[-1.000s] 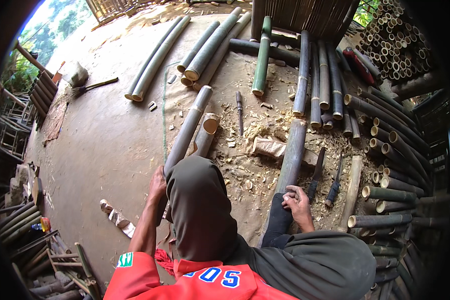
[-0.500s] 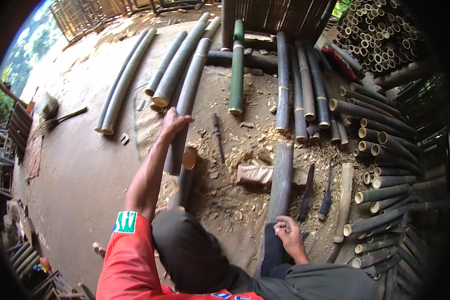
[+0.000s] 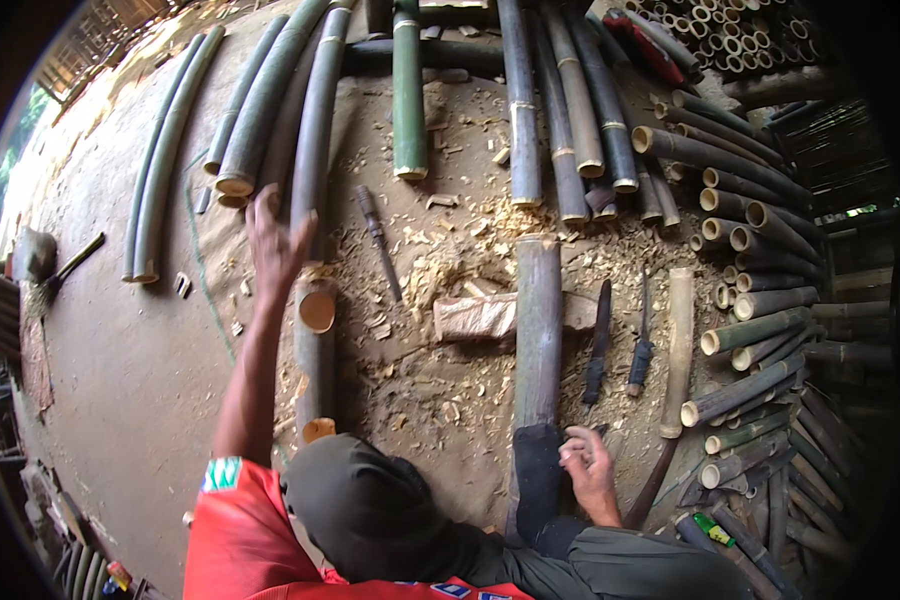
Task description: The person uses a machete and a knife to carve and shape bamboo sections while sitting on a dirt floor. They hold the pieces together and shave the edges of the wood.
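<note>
My left hand is open, its fingers spread beside the near end of a long grey-green bamboo pole. Just nearer lies a thick bamboo piece with a pale cut opening. In front of me on the right, an upright-looking dark bamboo length extends away from a dark-clothed leg. My right hand is beside that leg with its fingers curled. A dark tip shows behind those fingers; whether they hold it is unclear. Two dark-handled knives lie just beyond.
A split wood block lies among pale shavings. A thin dark tool rests to its left. A green bamboo pole and several others point away. Stacked bamboo lines the right side. A mallet-like tool lies far left.
My left hand has come off the bamboo pole and spread its fingers. The pole's near end sits farther away. The whole view has shifted; my right hand stays curled by the leg.
</note>
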Demonstrator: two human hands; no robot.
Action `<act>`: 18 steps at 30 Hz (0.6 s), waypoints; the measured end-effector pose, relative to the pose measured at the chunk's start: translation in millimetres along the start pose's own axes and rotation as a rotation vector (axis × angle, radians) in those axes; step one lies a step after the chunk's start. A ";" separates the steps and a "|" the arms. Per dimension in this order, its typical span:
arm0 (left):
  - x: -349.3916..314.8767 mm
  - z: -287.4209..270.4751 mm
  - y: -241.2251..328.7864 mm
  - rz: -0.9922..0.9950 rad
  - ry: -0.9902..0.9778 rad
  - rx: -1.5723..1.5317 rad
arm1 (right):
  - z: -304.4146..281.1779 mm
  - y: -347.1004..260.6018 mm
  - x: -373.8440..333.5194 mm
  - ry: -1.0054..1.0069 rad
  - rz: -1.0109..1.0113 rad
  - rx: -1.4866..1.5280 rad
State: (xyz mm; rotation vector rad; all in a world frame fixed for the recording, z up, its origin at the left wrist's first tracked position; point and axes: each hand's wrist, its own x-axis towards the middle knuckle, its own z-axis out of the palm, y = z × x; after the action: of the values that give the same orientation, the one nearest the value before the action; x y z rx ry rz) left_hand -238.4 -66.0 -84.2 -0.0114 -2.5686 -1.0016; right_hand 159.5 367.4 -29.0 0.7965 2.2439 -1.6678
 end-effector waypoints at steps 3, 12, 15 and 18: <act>-123.8 -69.0 -6.5 -0.167 -0.007 0.094 | -11.6 21.6 5.1 0.086 -0.038 -0.189; -366.7 -164.5 69.5 -0.732 -0.155 0.399 | -1.6 31.7 13.5 0.009 -0.144 -0.368; -405.1 -181.1 65.4 -0.784 -0.171 0.350 | -0.9 27.3 15.7 -0.031 -0.246 -0.448; -404.5 -185.4 62.5 -0.789 -0.173 0.283 | -9.1 25.5 13.8 -0.020 -0.240 -0.380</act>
State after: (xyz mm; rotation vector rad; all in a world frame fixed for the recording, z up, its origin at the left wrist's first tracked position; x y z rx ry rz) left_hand 209.8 -88.4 -61.4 1.1037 -2.8943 -0.8746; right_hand 163.3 385.0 -53.4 0.4308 2.6110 -1.2602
